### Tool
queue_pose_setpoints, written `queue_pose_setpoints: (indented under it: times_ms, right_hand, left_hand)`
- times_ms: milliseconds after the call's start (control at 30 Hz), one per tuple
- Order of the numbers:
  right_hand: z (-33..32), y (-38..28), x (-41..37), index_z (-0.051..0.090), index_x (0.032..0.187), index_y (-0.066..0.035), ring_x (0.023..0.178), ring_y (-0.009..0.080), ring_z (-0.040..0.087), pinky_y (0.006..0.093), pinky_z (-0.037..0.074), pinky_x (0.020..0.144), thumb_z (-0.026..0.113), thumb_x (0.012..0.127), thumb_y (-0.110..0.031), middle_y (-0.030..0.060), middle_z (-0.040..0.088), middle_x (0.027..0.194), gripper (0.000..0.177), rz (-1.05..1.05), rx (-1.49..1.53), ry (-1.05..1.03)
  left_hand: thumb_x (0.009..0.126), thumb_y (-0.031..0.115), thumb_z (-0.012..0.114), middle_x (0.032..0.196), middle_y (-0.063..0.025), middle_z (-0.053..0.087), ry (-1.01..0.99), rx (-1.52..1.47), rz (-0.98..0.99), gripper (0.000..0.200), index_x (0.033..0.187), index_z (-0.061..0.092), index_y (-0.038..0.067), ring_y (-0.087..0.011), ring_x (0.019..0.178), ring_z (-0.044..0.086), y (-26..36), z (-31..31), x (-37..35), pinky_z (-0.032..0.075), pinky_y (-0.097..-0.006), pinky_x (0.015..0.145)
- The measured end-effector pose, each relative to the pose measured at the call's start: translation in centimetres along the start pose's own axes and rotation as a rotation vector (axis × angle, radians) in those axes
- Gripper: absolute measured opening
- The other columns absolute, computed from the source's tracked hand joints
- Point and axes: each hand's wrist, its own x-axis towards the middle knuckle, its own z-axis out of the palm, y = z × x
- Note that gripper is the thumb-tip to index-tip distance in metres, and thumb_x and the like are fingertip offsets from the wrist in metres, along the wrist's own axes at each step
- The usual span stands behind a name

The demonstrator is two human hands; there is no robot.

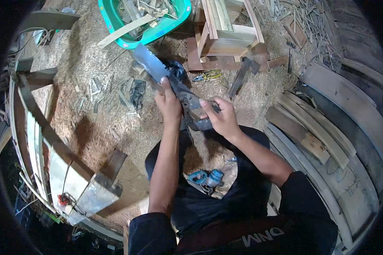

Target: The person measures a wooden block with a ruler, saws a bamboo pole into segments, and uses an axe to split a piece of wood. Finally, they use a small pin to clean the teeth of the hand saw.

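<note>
I hold a hand saw in front of me over the sawdust floor. Its wide grey blade (151, 63) points up and to the left toward a green tub. My left hand (169, 103) grips the saw at the base of the blade. My right hand (222, 117) is closed around the dark handle (193, 111). A small piece of wood seems pressed against the blade under my left hand, though I cannot tell for sure.
A green tub (115, 19) of wood offcuts stands at the top. A wooden stool frame (225, 29) is beside it. Curved planks (310, 123) lie stacked at the right. A blue power tool (206, 178) rests between my legs. A wooden beam structure (64, 148) stands left.
</note>
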Motion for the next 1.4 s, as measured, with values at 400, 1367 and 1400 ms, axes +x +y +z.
queue_pose_setpoints:
  times_ms: [400,1367,1400]
  right_hand:
    - [-1.2,7.7,18.7,0.061,0.087,0.002,0.072,0.0204,0.068,0.0358,0.050,0.064,0.057,0.097,-0.043,0.0133,0.065,0.075,0.046,-0.370,-0.240,-0.141]
    - [-19.9,21.6,33.7,0.062,0.084,-0.004,0.071,0.0118,0.052,0.0342,0.044,0.066,0.068,0.085,-0.055,0.0015,0.057,0.073,0.051,-0.600,0.177,0.686]
    - [-20.3,21.5,34.3,0.062,0.081,-0.004,0.069,0.0112,0.050,0.0339,0.043,0.065,0.067,0.086,-0.055,0.0009,0.056,0.070,0.051,-0.628,0.177,0.717]
  left_hand:
    - [0.101,0.038,0.050,0.085,-0.0039,0.058,-0.047,-0.155,0.168,0.038,0.099,0.056,0.001,-0.0133,0.074,0.054,-11.9,4.2,14.1,0.045,-0.0290,0.067]
    - [0.101,0.027,0.052,0.092,-0.0022,0.059,-0.297,-0.081,0.163,0.029,0.109,0.059,0.000,-0.0113,0.080,0.051,-27.4,12.8,16.3,0.044,-0.0288,0.074]
    - [0.101,0.026,0.052,0.092,-0.0022,0.060,-0.308,-0.095,0.155,0.029,0.110,0.059,0.000,-0.0113,0.081,0.052,-27.5,12.7,17.0,0.044,-0.0287,0.074]
